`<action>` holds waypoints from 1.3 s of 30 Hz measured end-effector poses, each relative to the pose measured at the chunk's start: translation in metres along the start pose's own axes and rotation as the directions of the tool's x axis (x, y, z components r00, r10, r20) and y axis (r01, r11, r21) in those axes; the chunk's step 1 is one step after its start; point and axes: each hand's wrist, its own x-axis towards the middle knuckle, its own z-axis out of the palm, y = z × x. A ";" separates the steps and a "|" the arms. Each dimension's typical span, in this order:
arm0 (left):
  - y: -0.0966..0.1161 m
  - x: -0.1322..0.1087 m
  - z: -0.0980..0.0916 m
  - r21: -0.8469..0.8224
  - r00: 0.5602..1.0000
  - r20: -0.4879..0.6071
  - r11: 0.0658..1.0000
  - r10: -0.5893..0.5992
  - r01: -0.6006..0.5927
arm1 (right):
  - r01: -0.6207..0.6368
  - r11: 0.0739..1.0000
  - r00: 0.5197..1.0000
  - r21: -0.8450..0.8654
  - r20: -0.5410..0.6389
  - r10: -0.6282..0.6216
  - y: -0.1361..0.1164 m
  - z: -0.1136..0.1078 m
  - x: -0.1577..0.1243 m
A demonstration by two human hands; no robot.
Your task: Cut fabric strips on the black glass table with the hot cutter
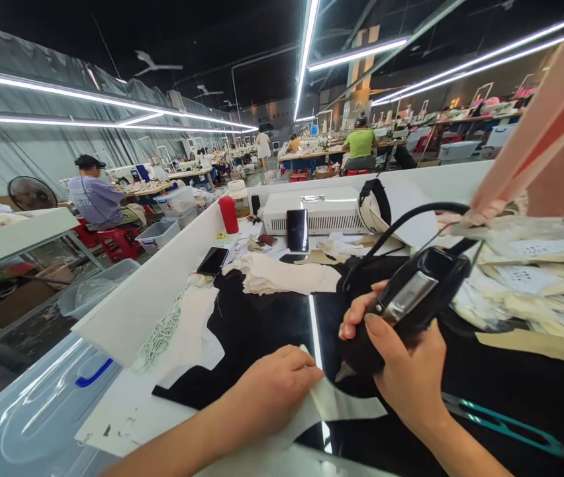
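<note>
Fluorescent tubes light a long sewing workshop, where a person in a green top sits well away on the far side. Nearer, the tabletop has a raised white rim and carries a glossy black sheet, with a white vented box at its far edge and cream fabric pieces heaped on the right. Near the middle right, the right hand has its fingers curled firmly around a corded black handheld tool. To its left, the left hand has its fingers bent closely together, pinching a pale cloth piece against the near part of the sheet. Teal snips lie at the near right.

Good handling, I judge, means keeping the cloth smooth, the left fingertips away from the tool's lower end, and its cord clear of the work.

The left palm hides part of the cloth; the tool's working end is dark and blurred, so whether it touches the cloth cannot be told. Both forearms run out of view.
</note>
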 end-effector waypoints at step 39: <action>0.004 -0.017 -0.005 0.060 0.995 -0.014 0.994 0.094 -0.093 | -0.018 0.997 1.000 0.076 -0.024 0.019 -0.006 0.017 -0.006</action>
